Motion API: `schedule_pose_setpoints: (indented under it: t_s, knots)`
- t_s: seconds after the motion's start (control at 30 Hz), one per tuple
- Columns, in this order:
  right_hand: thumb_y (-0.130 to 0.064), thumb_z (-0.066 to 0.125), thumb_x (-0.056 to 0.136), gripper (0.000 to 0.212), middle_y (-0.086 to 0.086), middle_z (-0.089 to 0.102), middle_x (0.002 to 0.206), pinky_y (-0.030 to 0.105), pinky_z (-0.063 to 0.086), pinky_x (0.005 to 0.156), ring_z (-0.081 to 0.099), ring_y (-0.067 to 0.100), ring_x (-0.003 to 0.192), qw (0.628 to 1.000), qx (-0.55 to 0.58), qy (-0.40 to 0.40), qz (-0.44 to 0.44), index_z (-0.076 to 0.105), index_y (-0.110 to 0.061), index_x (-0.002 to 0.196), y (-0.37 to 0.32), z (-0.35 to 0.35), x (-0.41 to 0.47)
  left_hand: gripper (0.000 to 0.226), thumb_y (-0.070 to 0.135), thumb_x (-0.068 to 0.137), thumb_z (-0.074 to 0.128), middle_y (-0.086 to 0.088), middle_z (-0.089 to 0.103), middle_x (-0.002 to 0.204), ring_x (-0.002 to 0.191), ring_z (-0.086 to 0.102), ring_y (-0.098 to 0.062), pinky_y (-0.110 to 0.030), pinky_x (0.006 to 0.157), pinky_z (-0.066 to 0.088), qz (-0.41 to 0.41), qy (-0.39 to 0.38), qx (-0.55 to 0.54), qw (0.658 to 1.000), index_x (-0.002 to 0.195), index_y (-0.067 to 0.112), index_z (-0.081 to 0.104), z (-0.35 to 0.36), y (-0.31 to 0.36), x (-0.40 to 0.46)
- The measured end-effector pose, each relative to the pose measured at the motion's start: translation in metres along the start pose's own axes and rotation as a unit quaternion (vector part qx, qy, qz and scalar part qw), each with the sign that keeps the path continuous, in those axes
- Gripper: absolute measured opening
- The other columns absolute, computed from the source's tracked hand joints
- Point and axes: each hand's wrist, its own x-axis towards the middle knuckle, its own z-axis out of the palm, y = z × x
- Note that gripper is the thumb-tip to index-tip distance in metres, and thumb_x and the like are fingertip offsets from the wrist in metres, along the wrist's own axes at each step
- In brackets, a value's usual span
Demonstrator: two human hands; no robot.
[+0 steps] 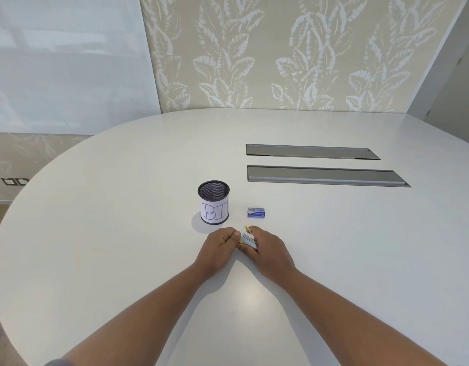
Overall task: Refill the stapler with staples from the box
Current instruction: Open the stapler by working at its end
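Note:
A small stapler with yellow parts and a silver metal rail sits between my two hands, low over the white table. My right hand wraps around its body, a yellow tip poking out above the fingers. My left hand pinches the stapler's near-left end with thumb and fingers. A small blue staple box lies closed on the table just beyond my right hand, apart from both hands.
A black mesh cup with a paper label reading "BI" stands left of the box, close behind my left hand. Two long grey recessed panels lie farther back on the right. The table's curved edge runs along the left.

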Motion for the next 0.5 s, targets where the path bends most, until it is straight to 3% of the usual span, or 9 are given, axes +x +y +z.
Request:
schedule_pose_setpoints:
  t_s: [0.13, 0.23, 0.3, 0.5]
  knots:
    - [-0.065, 0.049, 0.095, 0.061, -0.001, 0.070, 0.121, 0.034, 0.048, 0.083, 0.064, 0.021, 0.106, 1.000, -0.001, -0.008, -0.006, 0.055, -0.021, 0.137, 0.0003, 0.0008, -0.0002, 0.034, 0.023, 0.103, 0.049, -0.012, 0.069, 0.078, 0.072, 0.053, -0.012, -0.041, 0.075, 0.047, -0.016, -0.004, -0.023, 1.000, 0.080, 0.001, 0.061, -0.0005, 0.0004, 0.0007]
    - [-0.060, 0.046, 0.099, 0.044, 0.000, 0.070, 0.101, 0.034, 0.042, 0.072, 0.057, 0.021, 0.085, 1.000, -0.013, -0.013, -0.019, 0.059, -0.022, 0.117, 0.0006, 0.0019, -0.0003, 0.035, 0.023, 0.103, 0.050, 0.006, 0.062, 0.069, 0.067, 0.050, -0.009, -0.031, 0.070, 0.042, -0.025, -0.007, -0.030, 0.999, 0.077, 0.003, 0.060, -0.0005, 0.0002, 0.0008]
    - [-0.058, 0.046, 0.100, 0.042, 0.001, 0.070, 0.097, 0.032, 0.036, 0.069, 0.057, 0.023, 0.083, 1.000, -0.017, -0.013, -0.022, 0.059, -0.020, 0.112, 0.0009, 0.0017, 0.0000, 0.035, 0.023, 0.103, 0.050, 0.007, 0.060, 0.068, 0.066, 0.049, -0.009, -0.031, 0.069, 0.041, -0.026, -0.006, -0.030, 0.999, 0.076, 0.003, 0.060, -0.0002, 0.0000, 0.0007]
    - [-0.060, 0.052, 0.097, 0.059, 0.002, 0.070, 0.121, 0.036, 0.049, 0.085, 0.064, 0.024, 0.107, 1.000, 0.003, -0.003, -0.010, 0.055, -0.018, 0.138, -0.0028, -0.0021, -0.0017, 0.036, 0.024, 0.103, 0.050, 0.001, 0.063, 0.071, 0.068, 0.051, -0.011, -0.032, 0.071, 0.043, -0.021, -0.003, -0.031, 0.999, 0.079, 0.000, 0.060, 0.0001, -0.0011, 0.0005]
